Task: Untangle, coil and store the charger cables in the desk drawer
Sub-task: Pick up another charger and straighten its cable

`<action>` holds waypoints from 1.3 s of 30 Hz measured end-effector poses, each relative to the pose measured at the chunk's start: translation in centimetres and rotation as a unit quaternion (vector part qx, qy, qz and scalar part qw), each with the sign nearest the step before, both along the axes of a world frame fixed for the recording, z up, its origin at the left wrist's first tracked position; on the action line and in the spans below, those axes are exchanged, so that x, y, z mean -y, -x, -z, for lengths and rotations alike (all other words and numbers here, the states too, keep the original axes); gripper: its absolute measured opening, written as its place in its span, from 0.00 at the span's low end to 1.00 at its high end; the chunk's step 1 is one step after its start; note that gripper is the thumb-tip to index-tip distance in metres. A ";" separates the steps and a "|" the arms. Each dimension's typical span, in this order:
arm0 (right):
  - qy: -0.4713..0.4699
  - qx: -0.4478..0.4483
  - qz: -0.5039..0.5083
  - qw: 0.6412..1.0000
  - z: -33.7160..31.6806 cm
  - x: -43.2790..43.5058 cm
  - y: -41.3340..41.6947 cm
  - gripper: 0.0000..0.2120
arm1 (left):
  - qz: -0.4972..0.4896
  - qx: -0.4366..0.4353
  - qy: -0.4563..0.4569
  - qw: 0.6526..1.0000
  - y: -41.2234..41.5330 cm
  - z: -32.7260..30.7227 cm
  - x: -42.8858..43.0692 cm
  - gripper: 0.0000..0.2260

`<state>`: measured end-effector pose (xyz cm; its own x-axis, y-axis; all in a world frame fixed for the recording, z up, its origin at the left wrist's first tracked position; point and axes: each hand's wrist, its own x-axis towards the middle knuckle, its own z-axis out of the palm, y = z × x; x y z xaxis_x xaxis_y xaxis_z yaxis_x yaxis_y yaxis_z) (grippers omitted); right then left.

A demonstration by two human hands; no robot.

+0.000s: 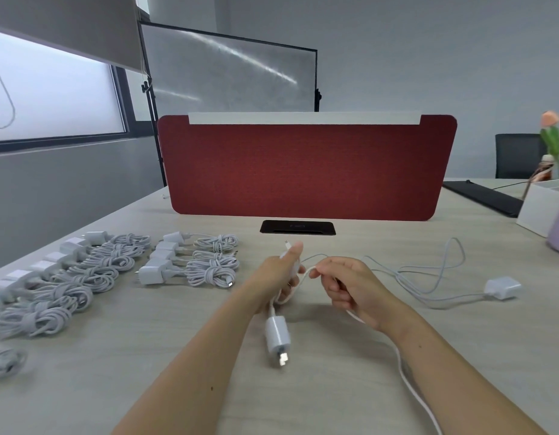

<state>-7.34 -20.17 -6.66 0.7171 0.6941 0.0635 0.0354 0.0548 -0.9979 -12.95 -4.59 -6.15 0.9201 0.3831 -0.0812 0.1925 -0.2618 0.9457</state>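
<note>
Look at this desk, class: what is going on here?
A person is coiling a white charger cable. The left hand holds the gathered loops, with the white plug adapter hanging below its grip; the right hand pinches the next stretch of cable. Rows of coiled white chargers lie on the left of the pale wood-grain desk, and one loose white charger lies uncoiled on the right.

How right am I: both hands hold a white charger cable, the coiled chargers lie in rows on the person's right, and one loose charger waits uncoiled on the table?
Not quite: the head view shows the coiled chargers in rows on the person's left. The left hand and right hand do hold the white charger cable, and one loose charger lies uncoiled on the table.
</note>
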 end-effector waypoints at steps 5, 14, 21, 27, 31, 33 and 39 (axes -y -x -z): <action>0.009 0.058 0.064 0.996 -0.1 0.2 -0.1 0.07 | 0.159 -0.068 0.072 0.982 0.4 -0.1 0.3 0.29; -0.036 0.046 0.094 0.994 0.0 0.4 -0.7 0.08 | 0.299 -0.090 0.085 0.946 0.8 -0.3 0.4 0.16; 0.016 0.014 0.013 1.000 0.1 0.3 -0.4 0.03 | 0.292 -0.051 -0.008 0.955 0.9 -0.1 1.4 0.07; -0.009 0.020 0.021 1.000 0.0 -0.1 -0.3 0.05 | 0.166 0.006 -0.163 0.973 -0.2 0.7 1.9 0.06; -0.055 0.021 0.069 0.996 -0.2 -0.3 -0.5 0.04 | 0.075 -0.008 -0.366 0.928 -0.9 0.3 2.6 0.04; -0.077 0.015 0.085 0.993 -0.2 -0.3 -0.6 0.05 | 0.028 0.015 -0.398 0.917 -0.8 0.0 2.9 0.10; -0.124 0.007 0.085 0.989 -0.6 0.3 -1.2 0.06 | -0.044 0.152 -0.339 0.927 0.1 -0.8 3.0 0.17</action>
<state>-6.15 -20.42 -6.10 0.8202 0.5249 0.2277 0.0798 0.2891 -0.9540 -13.01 -7.59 -5.36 0.8235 0.3270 0.4636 -0.0065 -0.8118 0.5840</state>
